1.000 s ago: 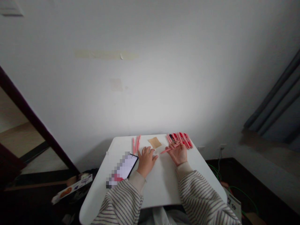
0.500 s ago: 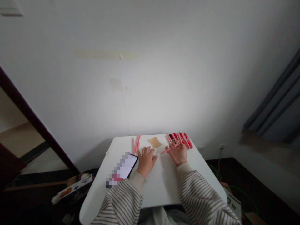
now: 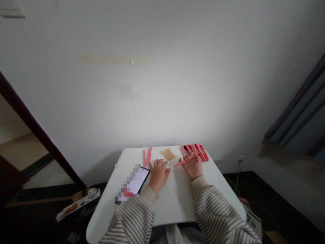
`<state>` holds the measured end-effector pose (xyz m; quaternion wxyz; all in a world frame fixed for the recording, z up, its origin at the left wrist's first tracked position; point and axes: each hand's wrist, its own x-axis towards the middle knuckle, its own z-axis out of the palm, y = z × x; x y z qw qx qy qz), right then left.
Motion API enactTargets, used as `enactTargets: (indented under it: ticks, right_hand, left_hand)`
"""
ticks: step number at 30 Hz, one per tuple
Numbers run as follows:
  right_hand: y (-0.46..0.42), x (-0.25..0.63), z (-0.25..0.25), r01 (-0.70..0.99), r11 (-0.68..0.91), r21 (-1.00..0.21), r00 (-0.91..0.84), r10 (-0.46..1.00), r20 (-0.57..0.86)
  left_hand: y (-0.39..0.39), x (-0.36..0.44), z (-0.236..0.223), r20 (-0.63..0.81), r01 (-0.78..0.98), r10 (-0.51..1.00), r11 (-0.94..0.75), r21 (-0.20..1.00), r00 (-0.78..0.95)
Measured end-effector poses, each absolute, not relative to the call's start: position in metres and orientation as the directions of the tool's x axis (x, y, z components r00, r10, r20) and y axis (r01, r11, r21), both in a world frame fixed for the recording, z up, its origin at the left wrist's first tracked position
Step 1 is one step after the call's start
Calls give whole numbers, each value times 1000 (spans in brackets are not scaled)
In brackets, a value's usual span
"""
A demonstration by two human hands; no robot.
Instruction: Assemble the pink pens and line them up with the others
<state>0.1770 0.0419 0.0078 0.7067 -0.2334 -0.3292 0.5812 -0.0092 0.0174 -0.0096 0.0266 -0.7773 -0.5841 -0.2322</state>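
Note:
My left hand (image 3: pixel 157 174) lies flat on the white table (image 3: pixel 175 200), fingers spread, holding nothing, just right of a phone (image 3: pixel 135 183). My right hand (image 3: pixel 193 166) rests palm down with its fingers over a pink pen (image 3: pixel 179 163) that sticks out to the left. Its fingertips reach a bundle of pink and red pens (image 3: pixel 196 151) at the table's far right. Two or three pink pens (image 3: pixel 147 156) lie at the far side above my left hand. A small brown paper square (image 3: pixel 167 154) sits between the two pen groups.
The table stands against a white wall. A printed box (image 3: pixel 78 204) lies on the dark floor at the left. Green cables (image 3: pixel 256 205) and a wall socket (image 3: pixel 240 158) are at the right, with grey curtains (image 3: pixel 302 112) beyond.

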Motion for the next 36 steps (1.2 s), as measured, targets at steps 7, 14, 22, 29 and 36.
enactTargets:
  ticks: [7, 14, 22, 29, 36]
  right_hand:
    - [41, 178, 10, -617, 232, -752, 114, 972, 206]
    - [42, 178, 8, -600, 255, -758, 128, 966, 223]
    - [44, 178, 3, -723, 181, -667, 117, 983, 140]
    - [48, 170, -5, -763, 179, -621, 166, 983, 80]
    - [53, 168, -12, -628, 266, -732, 256, 958, 128]
  left_hand:
    - [15, -8, -6, 422, 928, 883, -313, 204, 205]
    - [18, -6, -7, 462, 925, 860, -331, 186, 215]
    - [23, -8, -10, 410, 907, 882, -349, 236, 233]
    - [21, -8, -5, 441, 910, 875, -332, 250, 198]
    - [20, -9, 3, 438, 920, 888, -282, 273, 142]
